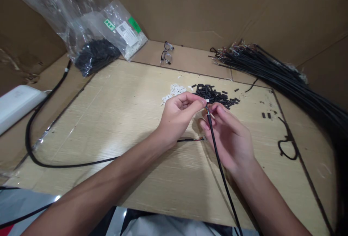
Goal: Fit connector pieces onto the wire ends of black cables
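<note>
My left hand (179, 114) is closed in a pinch on a small white connector (207, 100) at the end of a black cable (219, 160). Thin coloured wires (206, 110) come out of the cable's sheath just below the connector. On the other side, my right hand (231, 134) has its fingers curled in at these wires; its fingertips partly hide what they pinch. From there the cable runs down toward the table's front edge. Below my left hand, a second cable end (189, 140) with bare coloured wires lies on the board.
Behind my hands lie a pile of white connector housings (174, 92) and a heap of short black tubes (212, 92). A thick cable bundle (272, 69) fills the right side. Plastic bags (95, 53), eyeglasses (166, 56) and a white box (20, 103) sit around the edges.
</note>
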`<state>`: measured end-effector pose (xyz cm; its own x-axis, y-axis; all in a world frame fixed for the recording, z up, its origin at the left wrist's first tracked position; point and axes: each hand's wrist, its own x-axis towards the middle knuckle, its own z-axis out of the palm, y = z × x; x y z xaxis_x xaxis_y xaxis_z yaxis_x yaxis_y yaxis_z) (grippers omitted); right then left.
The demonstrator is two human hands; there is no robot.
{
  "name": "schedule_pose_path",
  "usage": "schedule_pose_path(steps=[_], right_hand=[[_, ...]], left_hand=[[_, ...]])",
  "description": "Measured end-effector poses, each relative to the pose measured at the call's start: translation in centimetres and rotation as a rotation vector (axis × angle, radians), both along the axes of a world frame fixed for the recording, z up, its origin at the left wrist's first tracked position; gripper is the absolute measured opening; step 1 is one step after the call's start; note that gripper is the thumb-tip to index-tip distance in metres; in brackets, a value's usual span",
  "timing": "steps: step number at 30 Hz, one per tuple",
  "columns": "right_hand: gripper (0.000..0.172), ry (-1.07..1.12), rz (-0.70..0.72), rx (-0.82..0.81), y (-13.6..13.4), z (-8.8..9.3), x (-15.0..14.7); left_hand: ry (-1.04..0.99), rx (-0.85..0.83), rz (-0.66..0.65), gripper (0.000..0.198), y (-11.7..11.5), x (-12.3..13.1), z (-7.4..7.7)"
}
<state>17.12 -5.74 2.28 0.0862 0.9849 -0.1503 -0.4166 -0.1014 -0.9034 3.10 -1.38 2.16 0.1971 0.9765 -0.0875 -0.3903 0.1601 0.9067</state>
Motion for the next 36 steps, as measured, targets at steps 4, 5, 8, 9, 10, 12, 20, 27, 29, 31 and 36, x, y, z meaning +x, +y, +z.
schedule_pose_path(steps=[4, 5, 8, 9, 10, 12, 20, 27, 29, 31, 36], right_hand=[[0.019, 0.035, 0.006, -0.021, 0.1, -0.2, -0.2], [0.020, 0.048, 0.007, -0.031, 0.1, -0.2, -0.3], [0.021, 0.081, 0.017, -0.056, 0.1, -0.2, -0.4], [0.022, 0.082, 0.021, -0.062, 0.1, -0.2, -0.4], [0.022, 0.075, 0.024, -0.066, 0.0, -0.2, -0.4], [0.022, 0.053, 0.023, -0.066, 0.0, -0.2, -0.4], [0.024, -0.013, -0.049, 0.033, -0.3, -0.3, -0.8], [0.015, -0.192, -0.102, 0.188, -0.4, -1.2, -0.8], [0.011, -0.293, -0.137, 0.264, -0.4, -1.3, -0.7], [0.009, -0.398, -0.169, 0.343, -0.4, -1.3, -0.7], [0.014, -0.480, -0.178, 0.373, -0.3, -1.5, -0.5]], left_hand=[[-0.003, 0.004, 0.007, 0.013, 0.0, 0.0, 0.0], [-0.006, 0.004, 0.009, 0.012, 0.0, 0.0, 0.0], [-0.017, -0.001, 0.014, 0.012, 0.0, 0.0, 0.0], [-0.017, -0.003, 0.015, 0.012, 0.0, 0.0, 0.0], [-0.013, -0.006, 0.017, 0.013, 0.0, -0.1, 0.0], [-0.003, -0.008, 0.017, 0.014, 0.0, -0.1, 0.0], [-0.016, 0.005, 0.048, 0.012, 0.2, -0.1, 0.0], [-0.003, 0.011, 0.063, 0.011, 0.3, 0.0, 0.1], [-0.001, 0.011, 0.059, 0.012, 0.3, 0.0, 0.1], [0.002, 0.017, 0.059, 0.012, 0.4, -0.1, 0.0], [0.015, 0.019, 0.053, 0.012, 0.4, -0.1, 0.1]])
